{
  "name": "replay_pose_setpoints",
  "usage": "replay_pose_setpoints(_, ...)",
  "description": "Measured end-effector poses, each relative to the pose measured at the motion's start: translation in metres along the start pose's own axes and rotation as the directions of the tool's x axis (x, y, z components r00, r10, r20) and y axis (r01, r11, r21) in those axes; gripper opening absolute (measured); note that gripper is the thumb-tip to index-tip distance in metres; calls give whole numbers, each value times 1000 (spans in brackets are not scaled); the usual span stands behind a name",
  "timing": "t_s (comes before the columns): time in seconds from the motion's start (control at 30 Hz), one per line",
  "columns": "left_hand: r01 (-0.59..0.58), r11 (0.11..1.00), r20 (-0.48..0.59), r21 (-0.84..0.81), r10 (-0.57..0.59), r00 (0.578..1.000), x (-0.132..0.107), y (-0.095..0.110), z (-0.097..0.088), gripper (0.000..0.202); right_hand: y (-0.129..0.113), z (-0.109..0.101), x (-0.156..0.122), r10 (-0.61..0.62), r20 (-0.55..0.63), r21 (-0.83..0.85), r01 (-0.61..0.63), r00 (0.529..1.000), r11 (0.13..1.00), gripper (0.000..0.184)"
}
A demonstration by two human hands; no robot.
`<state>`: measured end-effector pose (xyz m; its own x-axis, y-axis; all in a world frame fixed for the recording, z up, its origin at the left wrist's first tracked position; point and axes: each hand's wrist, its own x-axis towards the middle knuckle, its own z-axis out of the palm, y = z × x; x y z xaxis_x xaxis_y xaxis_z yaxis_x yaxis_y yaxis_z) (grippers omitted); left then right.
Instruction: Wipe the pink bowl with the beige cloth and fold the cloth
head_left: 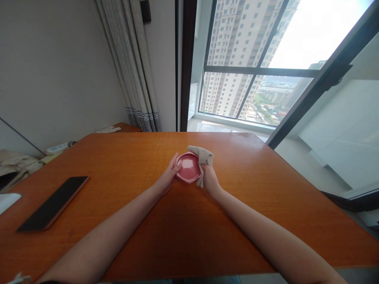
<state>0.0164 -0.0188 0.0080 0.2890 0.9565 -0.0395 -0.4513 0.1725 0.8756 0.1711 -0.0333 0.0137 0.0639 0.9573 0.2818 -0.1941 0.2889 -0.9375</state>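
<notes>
Above the middle of the wooden table (pixel 133 157), a small glossy pink dish (pixel 188 169) with an angular rim is tilted toward me. My left hand (pixel 168 176) grips its left edge, thumb over the rim and fingers behind. A beige-grey cloth (pixel 204 154) is bunched in my right hand (pixel 211 179), which presses it against the dish's right edge. Part of the cloth drapes over the top of the rim and part hangs below. The fingers behind the dish and inside the cloth are hidden.
A dark flat tablet-like device (pixel 55 203) with a reddish edge lies on the table at left. A white object (pixel 8 201) sits at the far-left edge. Behind the table are a grey curtain (pixel 133 67) and a large window (pixel 251 71).
</notes>
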Motion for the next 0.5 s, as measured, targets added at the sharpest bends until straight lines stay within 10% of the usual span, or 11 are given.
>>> replay_pose_setpoints(0.13, -36, 993, 22, 116, 34, 999, -1, -3, 2, 41, 2, -11, 11, 124, 121, -51, -119, 985, 992, 32)
replay_pose_setpoints(0.37, -165, 985, -244, -59, 146, 959, 2, -11, 8, 41, 21, 11, -15, 230, -156, 32, -228, 960, 973, 40)
replay_pose_setpoints(0.5, -149, 989, -179, -4, 146, 973, 0, -10, 8, 42, 12, 11, -14, 128, -130, 51, -122, 983, 991, 41)
